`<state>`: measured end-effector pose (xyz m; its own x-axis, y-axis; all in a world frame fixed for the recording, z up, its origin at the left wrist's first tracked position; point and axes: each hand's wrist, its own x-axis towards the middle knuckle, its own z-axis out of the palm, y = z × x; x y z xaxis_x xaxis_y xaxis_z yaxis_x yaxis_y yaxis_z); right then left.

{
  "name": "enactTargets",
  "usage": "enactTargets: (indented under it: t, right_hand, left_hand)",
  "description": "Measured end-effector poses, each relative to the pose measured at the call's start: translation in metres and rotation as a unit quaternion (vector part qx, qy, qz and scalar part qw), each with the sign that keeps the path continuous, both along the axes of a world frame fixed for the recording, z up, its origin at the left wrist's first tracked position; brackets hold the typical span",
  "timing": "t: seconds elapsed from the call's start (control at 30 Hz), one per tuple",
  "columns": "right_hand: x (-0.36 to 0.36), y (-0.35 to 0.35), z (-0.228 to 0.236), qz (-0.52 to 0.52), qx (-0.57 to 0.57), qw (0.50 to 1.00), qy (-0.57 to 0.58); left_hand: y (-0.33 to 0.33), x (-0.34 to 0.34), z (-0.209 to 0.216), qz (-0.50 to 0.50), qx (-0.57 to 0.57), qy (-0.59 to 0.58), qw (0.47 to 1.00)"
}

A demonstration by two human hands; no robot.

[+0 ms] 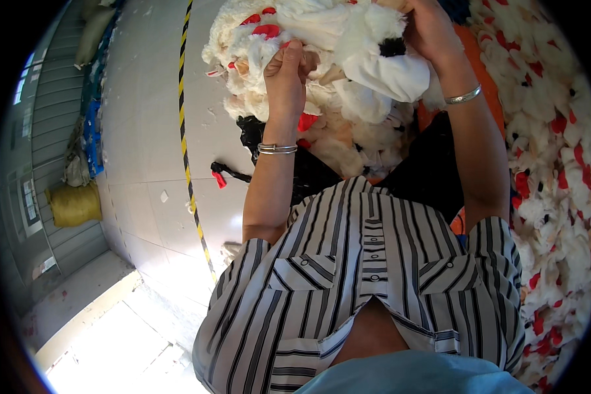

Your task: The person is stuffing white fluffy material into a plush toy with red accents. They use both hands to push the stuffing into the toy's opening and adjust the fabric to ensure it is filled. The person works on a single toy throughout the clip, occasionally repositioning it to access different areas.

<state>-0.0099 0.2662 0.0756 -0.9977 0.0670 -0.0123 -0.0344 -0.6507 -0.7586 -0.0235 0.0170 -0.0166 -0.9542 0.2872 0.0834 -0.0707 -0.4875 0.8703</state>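
Note:
In front of me lies a heap of white plush pieces [364,138] with red and black patches. My left hand [286,77] is closed at the heap's left side, thumb and fingers drawn together; what they hold, if anything, is hidden. At the upper right, my right hand [433,36] grips a furry white plush piece [384,72] with a black patch. That piece hangs limp over the heap. The fingers of my right hand are partly hidden at the picture's top edge.
More white plush pieces [545,184] with red and black parts spread along my right. Black plastic [427,164] lies around the heap. A yellow-and-black floor stripe [183,125] runs along the left. Beyond it sit a yellow sack [75,205] and a blue object [94,138].

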Motion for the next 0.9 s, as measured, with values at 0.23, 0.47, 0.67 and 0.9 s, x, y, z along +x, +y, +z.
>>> enactTargets:
  t: [0.23,0.47,0.67,0.9]
  right_hand:
    - [0.012,-0.006,0.033,-0.004,-0.057,0.987,0.149]
    - [0.029,0.041,0.050,-0.002,0.062,0.935,0.350]
    - [0.029,0.021,0.052,-0.029,0.315,0.939,0.134]
    - [0.030,0.019,0.042,-0.124,0.389,0.892,0.193]
  left_hand:
    - [0.026,0.034,0.047,-0.037,-0.152,0.102,0.982]
    - [-0.060,0.027,0.120,0.151,0.005,0.207,0.967]
    - [-0.094,0.041,0.175,0.119,0.039,0.283,0.951]
    - [-0.126,0.027,0.104,0.134,-0.105,0.161,0.972]
